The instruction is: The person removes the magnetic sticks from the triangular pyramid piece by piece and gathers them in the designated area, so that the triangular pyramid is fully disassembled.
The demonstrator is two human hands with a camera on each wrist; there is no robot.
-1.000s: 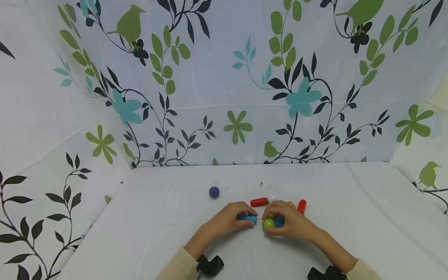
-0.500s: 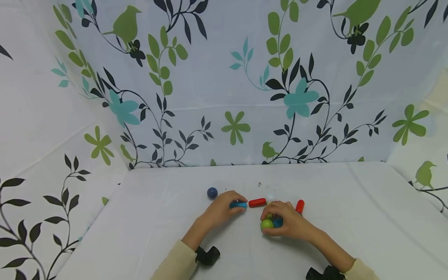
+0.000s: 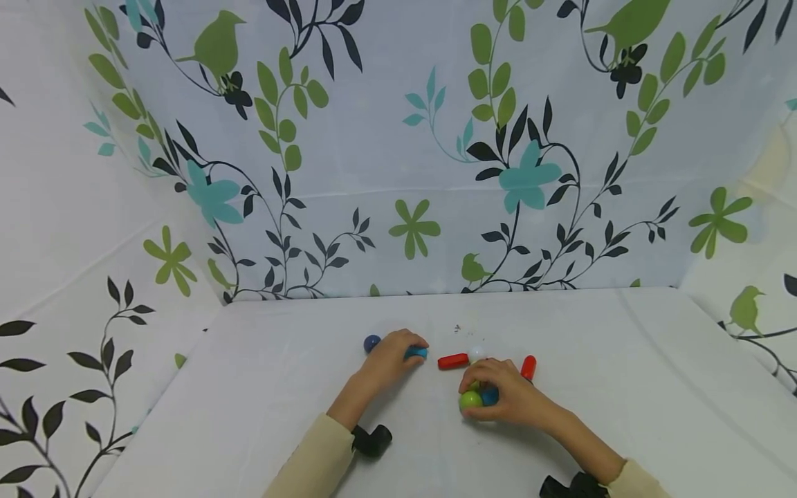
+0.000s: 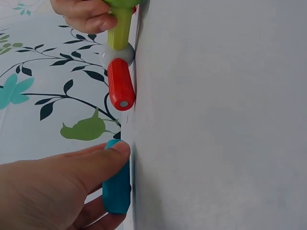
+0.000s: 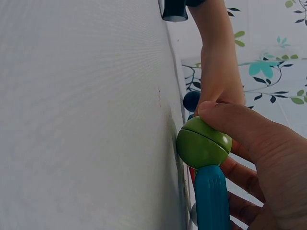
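Note:
My left hand [image 3: 387, 358] pinches a short light blue magnetic rod [image 4: 116, 189] between thumb and fingers, close over the white table. My right hand [image 3: 512, 394] grips a green ball [image 5: 204, 143], thumb on its upper side. A blue rod [image 5: 212, 199] joins that ball. In the left wrist view a yellow-green rod [image 4: 119, 31] runs from a green ball by the right hand to a white ball [image 4: 126, 53], and a red rod [image 4: 121, 86] with a metal end extends from the white ball. Another red rod [image 3: 528, 367] shows behind the right hand, partly hidden.
A dark blue ball [image 3: 371, 344] lies on the table [image 3: 280, 394] just left of the left hand. Black wrist-camera mounts [image 3: 372, 441] hang by both sleeves. Behind the table stands a cloth [image 3: 361, 138] printed with leaves and birds.
My left hand has moved left and away from me with the light blue rod, from beside the right hand to near the dark blue ball. The right hand keeps its grip on the green ball.

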